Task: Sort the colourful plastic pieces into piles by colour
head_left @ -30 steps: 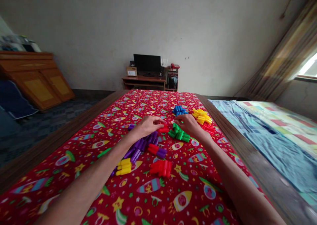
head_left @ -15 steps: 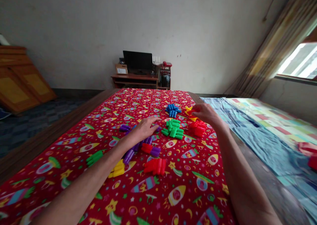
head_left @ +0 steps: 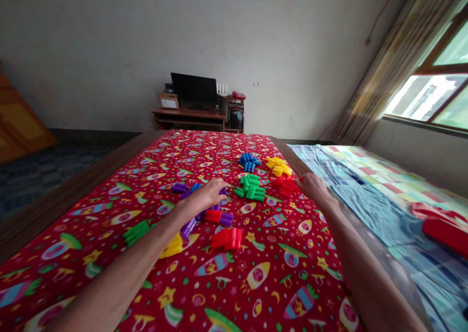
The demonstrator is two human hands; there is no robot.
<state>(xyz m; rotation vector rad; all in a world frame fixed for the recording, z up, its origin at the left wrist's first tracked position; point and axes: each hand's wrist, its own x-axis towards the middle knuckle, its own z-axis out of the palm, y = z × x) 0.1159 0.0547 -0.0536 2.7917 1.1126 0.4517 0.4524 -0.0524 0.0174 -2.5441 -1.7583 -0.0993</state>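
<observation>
My left hand reaches over a scatter of purple toy blocks, its fingers curled on a purple block. At the right edge of a pile of red toy blocks, my right hand has its fingertips pinched together against a red block; the grip is partly hidden. Between the hands lies a green pile. Farther off are blue blocks and yellow blocks. A red-and-purple pair and another red cluster lie closer to me.
A red patterned cloth covers the table. Green blocks and yellow blocks lie beside my left forearm. A bed adjoins the table on the right. Against the far wall stands a desk with a monitor.
My right hand has moved from the yellow pile back toward me to the red pile, and the red block by its fingers is off the yellow ones. My left hand stays by the purple blocks.
</observation>
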